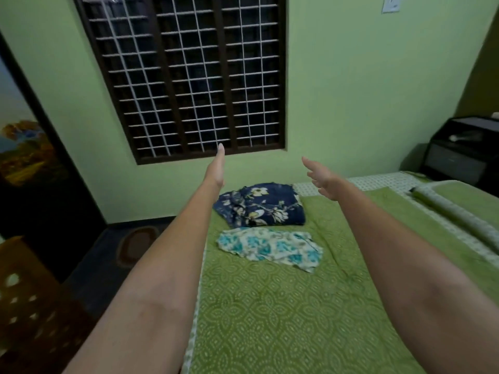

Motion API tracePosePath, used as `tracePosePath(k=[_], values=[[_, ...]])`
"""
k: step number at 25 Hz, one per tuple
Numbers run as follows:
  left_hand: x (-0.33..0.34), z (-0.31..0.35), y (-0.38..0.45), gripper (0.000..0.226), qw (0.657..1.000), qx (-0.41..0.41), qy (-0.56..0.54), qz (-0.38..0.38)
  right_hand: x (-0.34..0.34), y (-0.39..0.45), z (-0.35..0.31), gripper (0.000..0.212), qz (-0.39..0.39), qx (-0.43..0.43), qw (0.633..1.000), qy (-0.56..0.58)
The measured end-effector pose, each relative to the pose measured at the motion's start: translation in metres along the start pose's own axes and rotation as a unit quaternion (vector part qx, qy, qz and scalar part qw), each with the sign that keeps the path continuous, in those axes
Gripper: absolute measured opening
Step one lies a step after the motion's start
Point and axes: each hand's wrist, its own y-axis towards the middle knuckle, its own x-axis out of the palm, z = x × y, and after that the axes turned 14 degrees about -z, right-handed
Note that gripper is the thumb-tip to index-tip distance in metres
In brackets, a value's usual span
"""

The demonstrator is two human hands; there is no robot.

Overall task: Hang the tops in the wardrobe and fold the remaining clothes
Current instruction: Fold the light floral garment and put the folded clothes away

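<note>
The green wall (351, 90) fills the far side of the room, with a dark-framed window (186, 74) behind a white grille set into it. Below it runs the bed (270, 319), covered in a green patterned spread. Both bare arms reach out straight over the bed, raised above the cloth and touching nothing. The left hand (217, 168) is held edge-on, its fingers straight and pressed together, pointing up toward the window sill. The right hand (322, 179) is tipped palm inward, its fingers spread loosely apart and slightly bent, gripping nothing. Between and beyond the two forearms lie the clothes: a navy floral garment (260, 205), roughly folded, near the far edge of the bed, and just in front of it a white and teal floral garment (270, 248), lying crumpled. A dark bedside cabinet (459, 152) stands at the right, and a rolled green mat (453, 211) lies along the bed's right side.
</note>
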Motion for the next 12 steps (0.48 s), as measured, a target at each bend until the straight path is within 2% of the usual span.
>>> tracePosePath(k=[3, 6, 10, 12], values=[[0.017, -0.028, 0.041, 0.071, 1.000, -0.019, 0.014, -0.020, -0.020, 0.035, 0.032, 0.067, -0.007, 0.044, 0.999, -0.026], [0.017, -0.076, 0.086, 0.073, 0.996, -0.084, 0.043, 0.000, -0.031, 0.084, 0.073, 0.061, -0.005, 0.094, 0.994, -0.055], [0.008, -0.169, 0.146, 0.056, 0.985, -0.156, 0.063, 0.044, -0.051, 0.167, 0.154, 0.040, 0.049, 0.159, 0.978, -0.123], [0.007, -0.219, 0.174, 0.052, 0.974, -0.203, 0.093, 0.043, -0.054, 0.207, 0.204, 0.033, 0.046, 0.197, 0.970, -0.137]])
